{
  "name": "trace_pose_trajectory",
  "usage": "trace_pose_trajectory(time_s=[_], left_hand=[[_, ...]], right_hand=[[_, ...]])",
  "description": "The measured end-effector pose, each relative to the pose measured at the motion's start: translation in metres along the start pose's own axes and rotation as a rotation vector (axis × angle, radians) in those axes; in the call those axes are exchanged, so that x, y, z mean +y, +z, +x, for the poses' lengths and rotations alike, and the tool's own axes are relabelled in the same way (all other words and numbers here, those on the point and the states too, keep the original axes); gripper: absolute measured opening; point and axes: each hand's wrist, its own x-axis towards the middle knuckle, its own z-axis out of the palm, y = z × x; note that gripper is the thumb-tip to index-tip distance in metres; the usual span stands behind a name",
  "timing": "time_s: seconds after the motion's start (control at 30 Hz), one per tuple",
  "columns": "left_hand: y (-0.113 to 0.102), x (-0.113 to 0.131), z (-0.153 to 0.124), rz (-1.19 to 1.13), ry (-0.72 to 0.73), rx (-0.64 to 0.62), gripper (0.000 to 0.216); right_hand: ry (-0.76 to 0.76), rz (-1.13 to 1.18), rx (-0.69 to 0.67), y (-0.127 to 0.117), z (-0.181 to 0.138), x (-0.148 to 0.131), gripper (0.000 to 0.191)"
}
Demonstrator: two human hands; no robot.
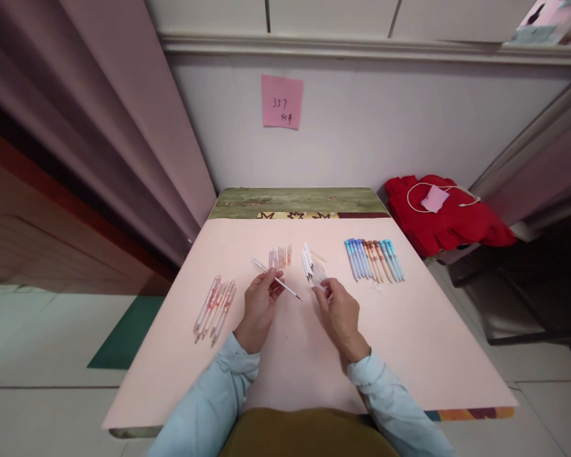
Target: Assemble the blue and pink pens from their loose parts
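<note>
My left hand [259, 304] is closed around a thin white pen refill [276, 279], which points right with its dark tip over the pink table cover [409, 343]. My right hand [339, 312] reaches with curled fingers into a small heap of clear parts [320, 279], pinching something I cannot make out. Behind it lies a bundle of white refills [307, 261]. Several short pinkish caps [280, 256] sit beyond my left hand. A row of pink patterned pens [215, 307] lies at the left. A row of blue and tan pens [374, 259] lies at the right.
The small table stands against a white wall with a pink sticky note [282, 101]. A curtain [124, 127] hangs at the left. A red cloth [445, 216] with a white cable and a pink slip lies right of the table. A dark stand [528, 292] sits beyond it.
</note>
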Motion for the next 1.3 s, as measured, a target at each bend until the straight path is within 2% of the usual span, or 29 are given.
trace_pose_trajectory(time_s=[0.13, 0.23, 0.3, 0.37, 0.47, 0.57, 0.67, 0.87, 0.97, 1.07, 1.2, 1.3], left_hand=[[0.003, -0.007, -0.005, 0.021, -0.035, -0.026, 0.026], [-0.002, 0.000, -0.002, 0.050, -0.036, -0.034, 0.025], [-0.012, 0.013, 0.006, 0.146, 0.056, -0.027, 0.025], [-0.023, 0.026, 0.017, 0.403, 0.236, 0.008, 0.027], [-0.033, 0.039, 0.034, 1.028, 0.416, 0.082, 0.035], [-0.030, 0.038, 0.046, 1.528, 0.530, 0.090, 0.028], [-0.019, 0.033, 0.053, 1.787, 0.570, 0.078, 0.022], [-0.011, 0.033, 0.053, 1.924, 0.537, 0.041, 0.031], [-0.021, 0.042, 0.043, 1.918, 0.558, 0.047, 0.034], [-0.039, 0.063, 0.023, 1.882, 0.624, 0.077, 0.029], [-0.071, 0.094, -0.004, 1.890, 0.584, 0.304, 0.025], [-0.094, 0.107, -0.012, 1.900, 0.497, 0.392, 0.019]], right_hand=[[-0.076, 0.261, -0.148, -0.003, -0.007, -0.022, 0.025], [-0.063, 0.262, -0.196, -0.002, -0.011, -0.025, 0.020], [-0.079, 0.193, -0.193, -0.001, -0.011, -0.021, 0.021], [-0.080, 0.078, -0.157, -0.001, -0.007, -0.017, 0.023], [-0.034, -0.137, -0.107, 0.004, 0.010, -0.016, 0.024], [0.004, -0.307, -0.153, 0.014, 0.033, -0.022, 0.024], [0.002, -0.384, -0.187, 0.025, 0.047, -0.027, 0.025], [-0.006, -0.358, -0.123, 0.029, 0.040, -0.019, 0.029], [-0.045, -0.276, -0.063, 0.021, 0.027, -0.009, 0.032], [-0.070, -0.206, -0.012, 0.010, 0.015, 0.001, 0.037], [-0.094, -0.137, 0.030, 0.001, 0.002, 0.007, 0.040], [-0.116, -0.095, -0.001, 0.001, -0.004, 0.003, 0.041]])
